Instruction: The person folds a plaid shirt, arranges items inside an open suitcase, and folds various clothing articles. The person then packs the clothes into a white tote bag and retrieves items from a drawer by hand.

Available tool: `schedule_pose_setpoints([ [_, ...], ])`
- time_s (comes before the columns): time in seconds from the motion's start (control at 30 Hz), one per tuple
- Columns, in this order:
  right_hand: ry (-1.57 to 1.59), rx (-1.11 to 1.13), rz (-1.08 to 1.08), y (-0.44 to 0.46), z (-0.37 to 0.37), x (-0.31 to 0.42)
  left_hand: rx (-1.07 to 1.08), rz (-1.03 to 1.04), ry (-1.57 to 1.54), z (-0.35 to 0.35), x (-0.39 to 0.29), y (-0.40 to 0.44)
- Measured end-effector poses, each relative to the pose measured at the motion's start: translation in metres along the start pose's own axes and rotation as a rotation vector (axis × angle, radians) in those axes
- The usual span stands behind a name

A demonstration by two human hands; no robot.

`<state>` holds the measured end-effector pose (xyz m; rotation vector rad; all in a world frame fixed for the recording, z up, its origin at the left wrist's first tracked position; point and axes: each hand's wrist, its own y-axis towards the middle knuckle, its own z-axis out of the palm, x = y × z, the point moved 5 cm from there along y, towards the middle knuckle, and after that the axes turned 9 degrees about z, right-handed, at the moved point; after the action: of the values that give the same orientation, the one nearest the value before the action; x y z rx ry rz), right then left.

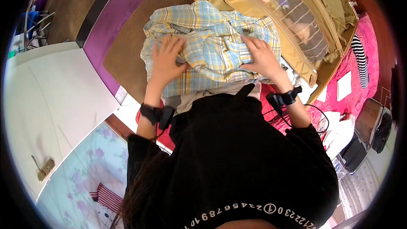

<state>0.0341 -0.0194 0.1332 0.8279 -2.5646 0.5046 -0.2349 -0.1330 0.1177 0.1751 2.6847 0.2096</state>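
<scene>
A plaid shirt [212, 38] in light blue, yellow and white lies bunched in front of me, its cloth wrinkled. On its left part rests my left hand [168, 61], fingers spread. My right hand [263, 59] lies on the shirt's right side, its fingers also apart. Neither hand grips the cloth. Under the shirt's near edge, pale grey cloth [186, 100] shows, partly hidden by my black top. Both my wrists wear black straps with small devices and cables.
An open tan suitcase [326, 74] stands at the upper right, with a mesh pocket [303, 29] holding items. Beyond it, a striped cloth [360, 59] lies on a pink bedspread [369, 38]. A white door [55, 106] with a handle is at the left. Brown surface [127, 59] borders the shirt.
</scene>
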Motion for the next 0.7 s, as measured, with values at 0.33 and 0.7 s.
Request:
schedule_pose_setpoints([
  [0.33, 0.413, -0.084, 0.375, -0.061, -0.055, -0.055, 0.058, -0.185, -0.128, -0.041, 0.012, -0.016],
  [0.7, 1.11, -0.444, 0.117, -0.081, -0.215, 0.009, -0.591, -0.192, -0.306, -0.216, -0.039, -0.046],
])
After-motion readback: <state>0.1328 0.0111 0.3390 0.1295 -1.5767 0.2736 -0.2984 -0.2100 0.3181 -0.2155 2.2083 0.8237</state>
